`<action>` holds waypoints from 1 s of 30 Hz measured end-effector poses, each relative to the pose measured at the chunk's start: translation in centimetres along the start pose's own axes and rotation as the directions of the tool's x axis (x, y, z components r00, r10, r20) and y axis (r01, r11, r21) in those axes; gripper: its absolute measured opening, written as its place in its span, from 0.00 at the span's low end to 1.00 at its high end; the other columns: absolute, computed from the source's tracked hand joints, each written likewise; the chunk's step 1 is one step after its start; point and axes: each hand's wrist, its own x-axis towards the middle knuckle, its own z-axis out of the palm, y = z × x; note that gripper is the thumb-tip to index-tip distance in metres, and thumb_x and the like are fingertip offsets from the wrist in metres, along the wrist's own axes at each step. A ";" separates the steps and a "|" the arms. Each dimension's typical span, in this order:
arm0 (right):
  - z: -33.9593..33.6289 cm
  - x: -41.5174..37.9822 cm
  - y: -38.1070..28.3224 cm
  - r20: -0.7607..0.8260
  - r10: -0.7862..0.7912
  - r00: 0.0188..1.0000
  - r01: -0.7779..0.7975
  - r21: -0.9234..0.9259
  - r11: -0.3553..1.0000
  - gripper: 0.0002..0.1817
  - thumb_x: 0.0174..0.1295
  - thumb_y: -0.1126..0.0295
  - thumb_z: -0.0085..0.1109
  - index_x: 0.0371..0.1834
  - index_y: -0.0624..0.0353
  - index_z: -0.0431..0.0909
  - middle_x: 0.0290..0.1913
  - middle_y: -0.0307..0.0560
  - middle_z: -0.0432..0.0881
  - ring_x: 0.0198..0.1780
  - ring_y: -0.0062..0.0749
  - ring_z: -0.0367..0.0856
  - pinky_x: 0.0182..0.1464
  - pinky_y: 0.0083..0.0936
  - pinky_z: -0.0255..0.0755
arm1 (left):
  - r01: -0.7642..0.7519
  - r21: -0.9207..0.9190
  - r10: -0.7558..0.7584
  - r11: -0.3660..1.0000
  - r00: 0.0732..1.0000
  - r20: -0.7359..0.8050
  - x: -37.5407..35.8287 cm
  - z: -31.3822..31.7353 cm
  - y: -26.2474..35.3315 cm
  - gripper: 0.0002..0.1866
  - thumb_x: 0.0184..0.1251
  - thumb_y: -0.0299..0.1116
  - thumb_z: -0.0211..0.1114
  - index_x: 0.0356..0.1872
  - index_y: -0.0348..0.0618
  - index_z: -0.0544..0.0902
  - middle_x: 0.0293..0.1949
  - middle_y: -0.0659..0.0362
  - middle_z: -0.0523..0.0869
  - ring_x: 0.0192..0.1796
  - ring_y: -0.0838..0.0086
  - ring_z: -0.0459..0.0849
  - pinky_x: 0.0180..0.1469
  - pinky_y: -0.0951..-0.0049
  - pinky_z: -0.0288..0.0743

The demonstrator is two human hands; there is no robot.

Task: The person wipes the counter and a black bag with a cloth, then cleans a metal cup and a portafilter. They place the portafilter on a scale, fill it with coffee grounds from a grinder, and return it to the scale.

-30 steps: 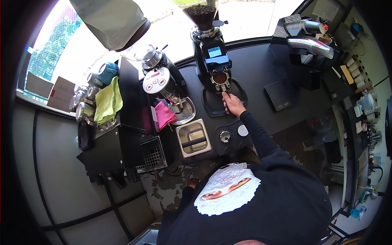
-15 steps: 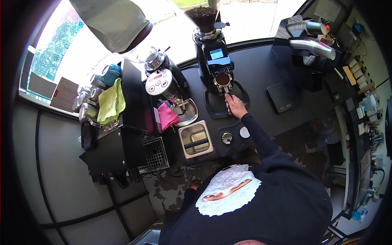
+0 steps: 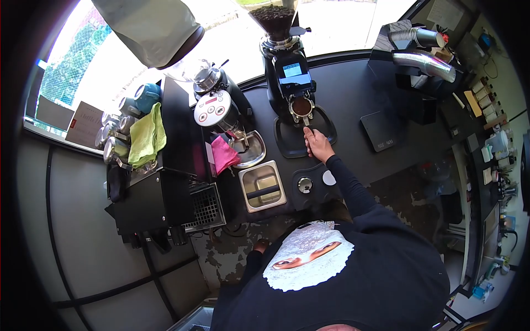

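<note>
My right hand (image 3: pixel 318 144) is closed round the handle of a portafilter (image 3: pixel 301 107), whose basket holds brown coffee grounds. The basket sits under the spout of a black coffee grinder (image 3: pixel 293 77) with a lit screen and a hopper of beans (image 3: pixel 272 22) on top. Low in the view, my left hand (image 3: pixel 261 245) hangs beside my body below the counter edge; its fingers are too small and dark to make out. Nearest the right forearm are a round metal tamper (image 3: pixel 305 185) and a white disc (image 3: pixel 329 177) on a dark mat.
A steel knock box (image 3: pixel 263 204) with a black bar stands left of the mat. Further left are a second grinder (image 3: pixel 212 108), a pink cloth (image 3: pixel 225 155) and an espresso machine (image 3: pixel 146 201) with a green cloth (image 3: pixel 148 137) and cups. A black scale (image 3: pixel 379 132) lies at right.
The view has shifted slightly, moving the counter items a little left and up. My right hand keeps its hold on the portafilter under the grinder.
</note>
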 end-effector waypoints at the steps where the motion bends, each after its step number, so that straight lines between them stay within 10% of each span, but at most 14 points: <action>1: 0.0 -0.1 0.0 0.007 0.007 1.000 -0.007 0.007 1.000 0.32 0.70 0.36 0.47 0.36 0.59 0.72 0.24 0.35 0.73 0.21 0.19 0.73 0.22 0.22 0.72 | -0.003 0.005 0.003 1.000 1.000 -0.027 0.0 -0.3 0.5 0.21 0.71 0.46 0.50 0.56 0.50 0.81 0.61 0.45 0.79 0.63 0.50 0.77 0.62 0.54 0.72; 9: 0.2 0.4 0.3 -0.002 0.013 1.000 -0.013 0.023 1.000 0.31 0.71 0.37 0.47 0.35 0.58 0.71 0.24 0.35 0.72 0.20 0.20 0.72 0.22 0.22 0.71 | -0.098 0.324 0.101 0.941 0.995 0.006 0.6 -0.4 1.5 0.15 0.66 0.38 0.56 0.49 0.45 0.83 0.58 0.44 0.81 0.61 0.51 0.79 0.59 0.54 0.75; 12: 0.2 0.3 0.5 0.007 -0.001 1.000 0.001 0.050 0.999 0.31 0.71 0.37 0.48 0.35 0.58 0.71 0.24 0.35 0.72 0.20 0.20 0.72 0.22 0.22 0.71 | 0.039 0.040 -0.031 0.998 0.982 -0.187 -2.1 -1.2 3.5 0.17 0.66 0.40 0.56 0.49 0.45 0.84 0.57 0.44 0.82 0.61 0.51 0.79 0.61 0.54 0.75; 18: 0.2 0.6 -0.9 0.011 0.029 1.000 -0.029 0.042 0.999 0.31 0.70 0.36 0.48 0.35 0.58 0.72 0.24 0.35 0.72 0.20 0.19 0.72 0.22 0.22 0.70 | 0.173 -0.182 -0.178 0.968 0.984 -0.013 -1.4 0.6 0.3 0.25 0.67 0.50 0.54 0.57 0.48 0.82 0.62 0.46 0.79 0.63 0.51 0.77 0.63 0.56 0.73; 30: 0.7 -0.5 1.5 -0.086 -0.042 0.995 0.043 0.005 0.999 0.34 0.69 0.34 0.47 0.32 0.60 0.73 0.20 0.35 0.73 0.19 0.19 0.73 0.21 0.21 0.69 | -0.105 0.184 0.119 0.977 0.991 -0.064 -0.6 0.4 0.0 0.19 0.65 0.44 0.56 0.52 0.48 0.82 0.57 0.45 0.81 0.59 0.49 0.80 0.58 0.53 0.76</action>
